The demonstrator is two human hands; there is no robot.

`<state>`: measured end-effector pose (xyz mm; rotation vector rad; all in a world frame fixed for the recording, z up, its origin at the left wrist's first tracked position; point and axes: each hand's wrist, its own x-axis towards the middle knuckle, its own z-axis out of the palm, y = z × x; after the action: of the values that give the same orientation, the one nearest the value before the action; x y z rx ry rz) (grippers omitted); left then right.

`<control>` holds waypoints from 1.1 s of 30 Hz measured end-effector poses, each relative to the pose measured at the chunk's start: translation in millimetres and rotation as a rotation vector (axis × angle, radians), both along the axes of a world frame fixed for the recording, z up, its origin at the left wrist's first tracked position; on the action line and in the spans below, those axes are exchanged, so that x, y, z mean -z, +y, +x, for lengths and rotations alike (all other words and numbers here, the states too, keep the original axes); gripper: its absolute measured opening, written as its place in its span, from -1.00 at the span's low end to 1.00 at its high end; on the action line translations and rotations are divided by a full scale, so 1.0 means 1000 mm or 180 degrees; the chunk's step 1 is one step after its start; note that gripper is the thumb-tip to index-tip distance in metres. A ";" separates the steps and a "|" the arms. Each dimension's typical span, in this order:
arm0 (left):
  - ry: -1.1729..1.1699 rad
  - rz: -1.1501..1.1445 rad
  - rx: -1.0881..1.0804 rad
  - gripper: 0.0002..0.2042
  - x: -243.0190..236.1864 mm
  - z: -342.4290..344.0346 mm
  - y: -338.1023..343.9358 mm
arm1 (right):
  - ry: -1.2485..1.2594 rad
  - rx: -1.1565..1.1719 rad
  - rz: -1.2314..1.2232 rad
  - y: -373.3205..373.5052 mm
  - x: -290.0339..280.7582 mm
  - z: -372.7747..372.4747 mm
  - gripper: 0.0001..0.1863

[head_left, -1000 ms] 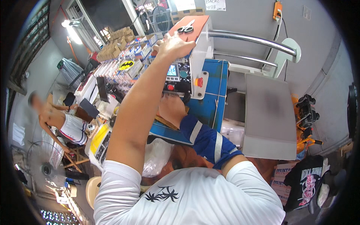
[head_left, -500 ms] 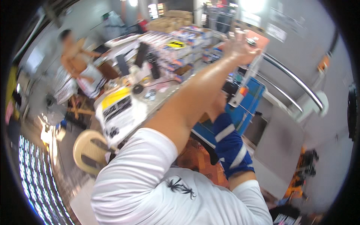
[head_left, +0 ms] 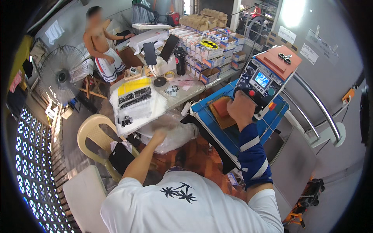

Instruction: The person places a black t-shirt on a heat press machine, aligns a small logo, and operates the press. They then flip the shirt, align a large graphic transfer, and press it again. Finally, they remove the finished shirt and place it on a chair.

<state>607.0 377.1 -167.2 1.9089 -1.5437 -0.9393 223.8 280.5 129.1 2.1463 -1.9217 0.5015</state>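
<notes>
My right hand (head_left: 241, 106), fingers curled, is at the front of the heat press's control head (head_left: 263, 81); what it grips is hidden. Beneath lies a blue platen (head_left: 256, 128) with an orange pad (head_left: 221, 105). Scissors (head_left: 284, 58) rest on the red top. My left hand (head_left: 157, 136), smeared by motion, is low beside crumpled clear plastic (head_left: 178, 130), below printed sheets (head_left: 132, 93) on the worktable (head_left: 182, 93).
A shirtless person (head_left: 99, 46) stands at the far left near a standing fan (head_left: 62, 75). A beige chair (head_left: 89, 132) is at my left. Stacked boxes (head_left: 210, 58) and a black bottle (head_left: 180, 62) are on the table; chrome bars (head_left: 318, 108) run along the right.
My left arm has dropped from the machine's top toward the lower left. My view has swung leftward, showing more of the table and chair. My right hand stays at the control head.
</notes>
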 end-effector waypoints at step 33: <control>-0.1029 0.2351 0.1418 -0.64 0.144 -0.024 0.085 | 0.0230 0.0415 -0.0759 0.045 -0.003 -0.051 -0.54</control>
<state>583.1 462.1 -311.5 2.3312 -2.0621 -1.6351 172.4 325.6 132.4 1.8535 -1.8447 0.5866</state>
